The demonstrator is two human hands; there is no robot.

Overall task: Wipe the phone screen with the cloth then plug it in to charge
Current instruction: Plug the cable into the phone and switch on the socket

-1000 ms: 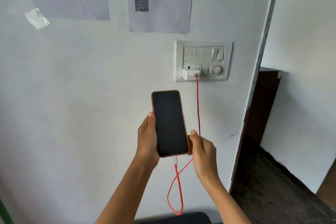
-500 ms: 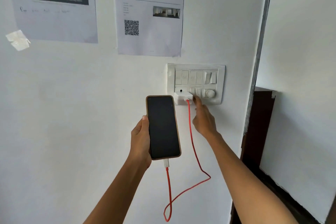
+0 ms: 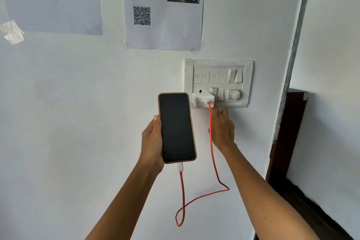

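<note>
Two printed sheets hang on the white wall. The sheet with the QR code (image 3: 142,15), at 12 o'clock from the phone, carries a heading that seems to read "Scene Information", though the print is too blurred to be sure; its smaller lines cannot be read. The other sheet (image 3: 52,0), at 10 o'clock, has a dark banner with illegible text and faint handwriting below.

The phone (image 3: 176,127) is held upright in front of the wall near the middle of the view, its long axis running roughly 12 to 6 o'clock with the top leaning slightly toward 11. The dark screen faces the camera; no brand shows. A white connector sits in its bottom edge, and the red cable (image 3: 211,152) loops down toward 6 o'clock, then climbs to the white charger (image 3: 203,100) plugged into the switch panel (image 3: 218,83) at 1 o'clock from the phone.

The left hand (image 3: 153,140) grips the phone by its left edge, thumb pressed along the side; the other fingers are hidden behind it. The right hand (image 3: 222,128) reaches up, forearm extended, back toward the camera. Its fingers (image 3: 215,110) are loosely together, holding nothing, tips just below the charger and the panel's lower edge.
</note>
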